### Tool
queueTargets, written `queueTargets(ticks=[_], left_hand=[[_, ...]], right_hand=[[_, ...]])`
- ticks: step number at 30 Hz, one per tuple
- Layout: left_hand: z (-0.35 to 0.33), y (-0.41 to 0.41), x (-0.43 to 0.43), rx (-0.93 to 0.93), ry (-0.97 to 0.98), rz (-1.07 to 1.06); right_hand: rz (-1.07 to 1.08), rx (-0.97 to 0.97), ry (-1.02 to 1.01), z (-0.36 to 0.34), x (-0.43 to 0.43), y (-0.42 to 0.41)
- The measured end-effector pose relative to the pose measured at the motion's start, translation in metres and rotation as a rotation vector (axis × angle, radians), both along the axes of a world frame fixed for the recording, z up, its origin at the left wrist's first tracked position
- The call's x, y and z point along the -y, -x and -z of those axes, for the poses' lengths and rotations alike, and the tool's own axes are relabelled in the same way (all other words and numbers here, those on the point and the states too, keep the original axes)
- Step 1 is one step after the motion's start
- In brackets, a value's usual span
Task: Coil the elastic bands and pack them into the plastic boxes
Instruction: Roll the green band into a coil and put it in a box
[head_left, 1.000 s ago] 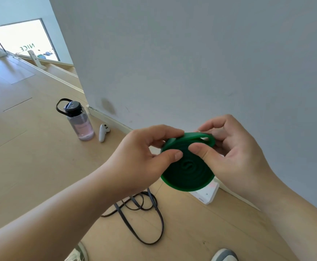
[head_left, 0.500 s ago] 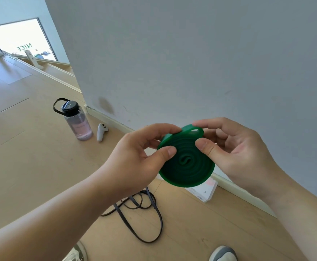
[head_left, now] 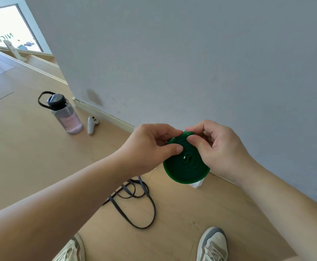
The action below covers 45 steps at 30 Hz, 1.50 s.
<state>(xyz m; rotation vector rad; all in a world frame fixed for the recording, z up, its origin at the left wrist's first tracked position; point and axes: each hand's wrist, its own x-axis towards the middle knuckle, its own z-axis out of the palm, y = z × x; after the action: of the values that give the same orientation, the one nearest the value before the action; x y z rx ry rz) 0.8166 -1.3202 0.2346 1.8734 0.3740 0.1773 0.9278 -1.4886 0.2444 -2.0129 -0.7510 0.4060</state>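
A green elastic band (head_left: 186, 168), wound into a flat round coil, is held in the air in front of me. My left hand (head_left: 150, 147) pinches its left edge between thumb and fingers. My right hand (head_left: 219, 147) pinches its upper right edge, thumb pressed on the coil's face. A black elastic band (head_left: 135, 202) lies loose and uncoiled on the wooden floor below. A white plastic box (head_left: 197, 184) stands on the floor by the wall, mostly hidden behind the green coil.
A grey wall (head_left: 191, 63) runs close ahead and to the right. A clear water bottle (head_left: 67, 113) with a black lid and a white controller (head_left: 92, 124) stand on the floor at the left. My two shoes (head_left: 212, 245) show at the bottom.
The last loop of the green band has been pressed flat against the coil. Both hands with the coil sit slightly lower over the white box, and the view has tilted down.
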Motion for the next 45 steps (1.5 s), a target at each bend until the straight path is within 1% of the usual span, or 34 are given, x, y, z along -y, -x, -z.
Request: queueTargets(ticks=[3, 5, 7, 9, 12, 16, 22, 25, 27, 29, 31, 36, 38, 41, 45], left_hand=[[0.024, -0.011, 0.002, -0.069, -0.008, 0.000], [0.054, -0.015, 0.004, -0.155, -0.061, -0.010], [0.084, -0.017, 0.005, -0.227, -0.074, -0.056], [0.108, -0.019, 0.005, -0.268, -0.056, -0.103], [0.139, -0.030, 0.003, -0.316, -0.076, -0.128], [0.185, -0.050, 0.006, -0.388, -0.101, -0.103], [0.255, -0.070, 0.008, -0.511, -0.097, -0.102], [0.285, -0.078, 0.004, -0.561, -0.129, -0.100], [0.301, -0.083, -0.001, -0.589, -0.147, -0.113], [0.316, -0.089, -0.007, -0.611, -0.143, -0.128], [0.328, -0.093, -0.011, -0.618, -0.135, -0.133], [0.349, -0.100, -0.015, -0.622, -0.129, -0.106], [0.353, -0.100, -0.015, -0.621, -0.138, -0.096], [0.357, -0.096, -0.014, -0.597, -0.163, -0.080], [0.355, -0.091, -0.014, -0.551, -0.205, -0.055]], right_hand=[[-0.019, -0.011, 0.189, 0.006, -0.001, -0.010], [-0.054, 0.021, 0.400, 0.011, -0.003, -0.026], [-0.115, 0.065, 0.632, 0.016, -0.006, -0.045], [-0.160, 0.085, 0.738, 0.031, -0.011, -0.062], [-0.205, 0.036, 0.772, 0.076, -0.014, -0.076], [-0.258, -0.011, 0.839, 0.159, -0.014, -0.088], [-0.356, 0.203, 0.852, 0.253, -0.016, -0.099], [-0.346, 0.196, 0.868, 0.292, -0.018, -0.104], [-0.334, 0.167, 0.826, 0.313, -0.019, -0.108], [-0.310, 0.165, 0.810, 0.329, -0.019, -0.114], [-0.273, 0.204, 0.850, 0.343, -0.017, -0.119], [-0.261, 0.440, 1.004, 0.369, -0.017, -0.122], [-0.267, 0.485, 1.035, 0.372, -0.022, -0.123], [-0.252, 0.432, 0.986, 0.371, -0.023, -0.125], [-0.195, 0.193, 0.777, 0.365, -0.019, -0.127]])
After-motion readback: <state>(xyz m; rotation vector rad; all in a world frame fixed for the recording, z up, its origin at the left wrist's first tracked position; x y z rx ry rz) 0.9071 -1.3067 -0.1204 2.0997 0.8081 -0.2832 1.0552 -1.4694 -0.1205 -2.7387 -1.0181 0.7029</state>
